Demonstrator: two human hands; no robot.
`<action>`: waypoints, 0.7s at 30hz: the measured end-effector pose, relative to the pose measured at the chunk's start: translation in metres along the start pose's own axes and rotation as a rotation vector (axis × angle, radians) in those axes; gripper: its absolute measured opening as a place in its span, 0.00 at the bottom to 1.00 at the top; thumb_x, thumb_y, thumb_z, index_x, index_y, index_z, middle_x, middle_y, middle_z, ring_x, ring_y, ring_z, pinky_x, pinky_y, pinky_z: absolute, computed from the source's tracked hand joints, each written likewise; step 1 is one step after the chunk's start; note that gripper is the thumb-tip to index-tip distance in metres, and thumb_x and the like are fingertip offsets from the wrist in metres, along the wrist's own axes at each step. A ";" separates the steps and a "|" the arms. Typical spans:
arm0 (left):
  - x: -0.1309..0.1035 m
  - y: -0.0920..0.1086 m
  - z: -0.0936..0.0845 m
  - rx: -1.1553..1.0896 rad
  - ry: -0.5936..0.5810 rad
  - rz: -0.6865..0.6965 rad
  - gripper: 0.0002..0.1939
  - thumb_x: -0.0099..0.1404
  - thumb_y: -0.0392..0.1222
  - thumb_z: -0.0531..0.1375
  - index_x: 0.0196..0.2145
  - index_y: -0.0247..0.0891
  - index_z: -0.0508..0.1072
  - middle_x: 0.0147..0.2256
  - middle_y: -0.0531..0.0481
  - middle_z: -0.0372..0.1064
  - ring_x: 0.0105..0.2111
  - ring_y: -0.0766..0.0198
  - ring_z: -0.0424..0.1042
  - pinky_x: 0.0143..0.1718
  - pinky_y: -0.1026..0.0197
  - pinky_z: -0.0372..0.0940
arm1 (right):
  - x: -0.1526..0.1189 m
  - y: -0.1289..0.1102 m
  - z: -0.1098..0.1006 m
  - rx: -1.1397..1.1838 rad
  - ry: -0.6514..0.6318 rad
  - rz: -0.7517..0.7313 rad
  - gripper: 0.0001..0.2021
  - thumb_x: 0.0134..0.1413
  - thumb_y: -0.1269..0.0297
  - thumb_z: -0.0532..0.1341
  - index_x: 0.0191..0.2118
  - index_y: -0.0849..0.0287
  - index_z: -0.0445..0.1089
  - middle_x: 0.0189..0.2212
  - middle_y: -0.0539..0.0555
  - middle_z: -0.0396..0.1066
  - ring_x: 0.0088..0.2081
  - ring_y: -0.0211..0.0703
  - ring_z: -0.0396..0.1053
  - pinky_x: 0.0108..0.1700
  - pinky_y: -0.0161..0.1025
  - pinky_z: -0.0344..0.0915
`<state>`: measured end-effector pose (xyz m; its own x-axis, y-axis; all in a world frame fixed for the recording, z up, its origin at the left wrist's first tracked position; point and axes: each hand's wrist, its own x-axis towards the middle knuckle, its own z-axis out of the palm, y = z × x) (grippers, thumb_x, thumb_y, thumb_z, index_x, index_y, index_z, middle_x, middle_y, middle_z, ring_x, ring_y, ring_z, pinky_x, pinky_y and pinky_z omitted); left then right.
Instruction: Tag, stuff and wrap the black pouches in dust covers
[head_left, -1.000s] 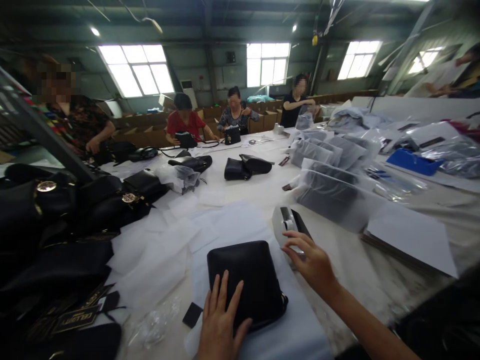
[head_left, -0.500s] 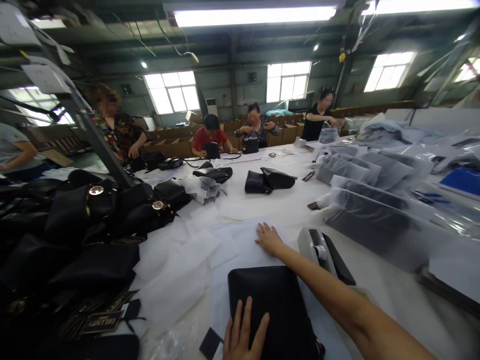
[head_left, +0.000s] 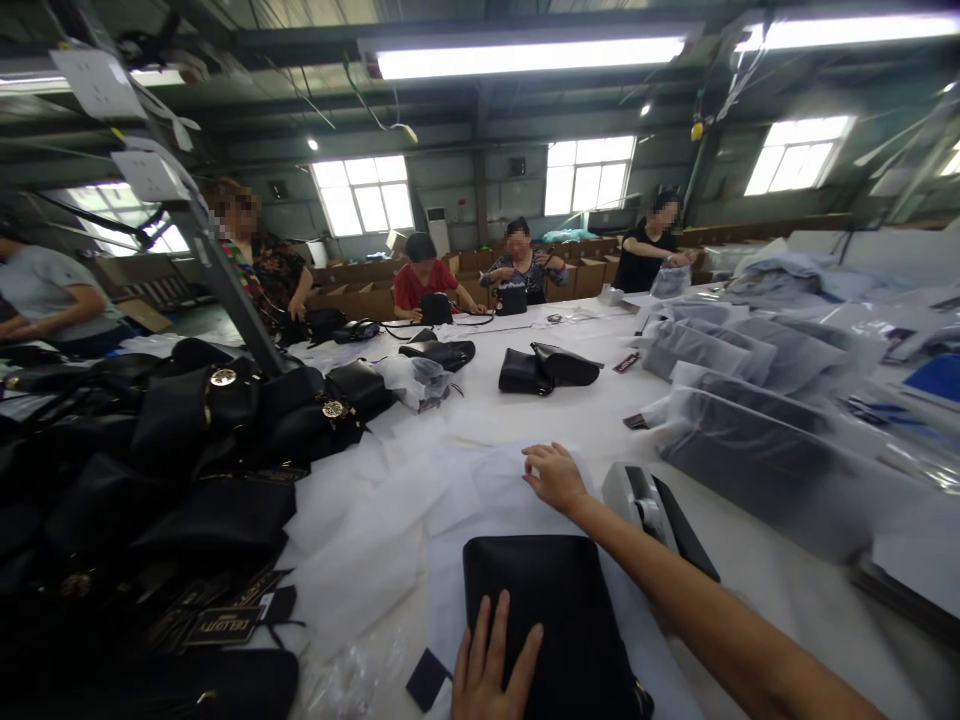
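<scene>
My left hand [head_left: 495, 665] lies flat with fingers spread on a black handbag [head_left: 551, 610] at the front of the table. Beneath the bag is a thin white sheet [head_left: 491, 515], reaching out past its far end. Over that far part, my right hand [head_left: 556, 480] has its thumb and fingers curled into a pinch at the sheet. A small dark tag [head_left: 428, 680] sits left of the bag. Close to my right forearm stands a grey and black tape dispenser [head_left: 637, 500].
Black bags [head_left: 202, 420] are heaped at the left beside loose white sheets [head_left: 360, 540]. Bags in frosted plastic sleeves [head_left: 765, 440] stand at the right. Two black pouches [head_left: 551, 368] lie farther back. Several co-workers, one in a red shirt [head_left: 409, 290], are across the table. A slanted metal post [head_left: 232, 290] rises at left.
My right hand's fingers have gone from spread flat on the sheet to curled in a pinch. My left hand stays on the bag. The whole view has shifted slightly.
</scene>
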<state>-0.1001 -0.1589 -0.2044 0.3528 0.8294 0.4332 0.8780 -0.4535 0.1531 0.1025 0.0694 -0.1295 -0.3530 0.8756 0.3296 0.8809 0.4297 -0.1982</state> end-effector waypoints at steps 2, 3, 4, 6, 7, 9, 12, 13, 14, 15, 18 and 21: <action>0.003 -0.004 -0.010 -0.045 -0.045 0.033 0.39 0.54 0.50 0.69 0.62 0.53 0.62 0.63 0.40 0.58 0.61 0.38 0.60 0.50 0.40 0.69 | -0.010 -0.008 -0.017 0.011 0.030 -0.046 0.04 0.54 0.71 0.61 0.35 0.55 0.72 0.53 0.55 0.72 0.57 0.50 0.65 0.65 0.57 0.44; 0.006 -0.007 -0.016 -0.075 -0.064 0.052 0.38 0.55 0.48 0.69 0.62 0.51 0.63 0.63 0.40 0.58 0.61 0.39 0.60 0.51 0.42 0.69 | -0.017 -0.012 -0.025 0.014 0.038 -0.075 0.04 0.53 0.71 0.61 0.35 0.55 0.71 0.53 0.54 0.72 0.58 0.50 0.64 0.66 0.57 0.41; 0.010 -0.010 -0.023 -0.111 -0.076 0.059 0.36 0.57 0.45 0.67 0.62 0.49 0.63 0.63 0.40 0.58 0.61 0.42 0.61 0.52 0.44 0.69 | -0.025 -0.017 -0.033 0.019 0.049 -0.112 0.05 0.53 0.72 0.61 0.35 0.55 0.71 0.53 0.54 0.72 0.58 0.49 0.64 0.67 0.57 0.39; 0.022 -0.016 -0.038 -0.193 -0.080 0.030 0.31 0.63 0.40 0.62 0.63 0.47 0.61 0.62 0.43 0.61 0.60 0.51 0.64 0.54 0.52 0.69 | -0.044 -0.027 -0.047 0.030 0.081 -0.204 0.06 0.54 0.73 0.59 0.36 0.56 0.70 0.51 0.54 0.73 0.57 0.49 0.65 0.68 0.58 0.35; 0.031 -0.019 -0.046 -0.222 -0.050 -0.030 0.29 0.66 0.37 0.58 0.63 0.47 0.59 0.61 0.45 0.63 0.59 0.56 0.66 0.54 0.54 0.69 | -0.054 -0.032 -0.053 0.034 0.100 -0.255 0.07 0.55 0.73 0.58 0.37 0.56 0.70 0.50 0.55 0.74 0.56 0.49 0.66 0.68 0.59 0.35; 0.051 -0.024 -0.060 -0.239 0.056 -0.116 0.30 0.68 0.35 0.55 0.66 0.45 0.53 0.63 0.43 0.59 0.61 0.58 0.63 0.56 0.53 0.67 | -0.076 -0.042 -0.062 0.035 0.129 -0.350 0.09 0.56 0.74 0.56 0.39 0.56 0.70 0.49 0.55 0.74 0.55 0.49 0.67 0.68 0.60 0.34; 0.084 -0.027 -0.079 -0.101 0.210 -0.086 0.35 0.66 0.34 0.59 0.67 0.44 0.50 0.69 0.40 0.43 0.68 0.48 0.44 0.63 0.40 0.55 | -0.107 -0.057 -0.070 0.030 0.146 -0.445 0.12 0.57 0.76 0.54 0.42 0.55 0.70 0.47 0.54 0.75 0.55 0.48 0.67 0.69 0.61 0.34; 0.093 -0.027 -0.084 -0.048 0.194 -0.040 0.36 0.64 0.32 0.60 0.66 0.45 0.53 0.69 0.40 0.42 0.69 0.46 0.41 0.64 0.36 0.50 | -0.116 -0.060 -0.070 0.033 0.151 -0.463 0.13 0.58 0.76 0.53 0.43 0.55 0.70 0.47 0.54 0.76 0.56 0.48 0.67 0.68 0.61 0.35; 0.100 -0.027 -0.088 -0.014 0.164 0.021 0.34 0.63 0.31 0.60 0.64 0.45 0.57 0.69 0.41 0.44 0.69 0.44 0.40 0.64 0.33 0.45 | -0.124 -0.064 -0.071 0.038 0.152 -0.473 0.14 0.58 0.77 0.53 0.43 0.54 0.71 0.46 0.53 0.76 0.56 0.48 0.66 0.68 0.61 0.35; 0.105 -0.026 -0.092 0.002 0.119 0.082 0.29 0.63 0.30 0.60 0.60 0.45 0.64 0.67 0.43 0.49 0.68 0.44 0.42 0.65 0.31 0.42 | -0.132 -0.066 -0.070 0.044 0.146 -0.472 0.15 0.59 0.76 0.52 0.44 0.53 0.71 0.46 0.53 0.76 0.56 0.48 0.67 0.68 0.61 0.36; 0.105 -0.022 -0.096 -0.025 -0.002 0.194 0.14 0.65 0.28 0.56 0.43 0.43 0.75 0.58 0.48 0.68 0.62 0.51 0.61 0.66 0.31 0.38 | -0.152 -0.068 -0.066 0.065 0.107 -0.408 0.14 0.62 0.74 0.52 0.47 0.53 0.70 0.47 0.53 0.75 0.51 0.46 0.70 0.67 0.58 0.45; 0.086 -0.018 -0.089 -0.065 -0.041 0.215 0.13 0.67 0.27 0.53 0.39 0.40 0.74 0.50 0.48 0.74 0.51 0.58 0.72 0.63 0.39 0.54 | -0.167 -0.065 -0.059 0.053 0.119 -0.286 0.18 0.62 0.71 0.55 0.56 0.54 0.66 0.50 0.56 0.74 0.47 0.47 0.72 0.59 0.53 0.59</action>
<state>-0.1144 -0.1087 -0.0914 0.5438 0.7234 0.4254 0.7591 -0.6402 0.1183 0.1233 -0.1179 -0.1174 -0.5423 0.6867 0.4841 0.7322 0.6689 -0.1285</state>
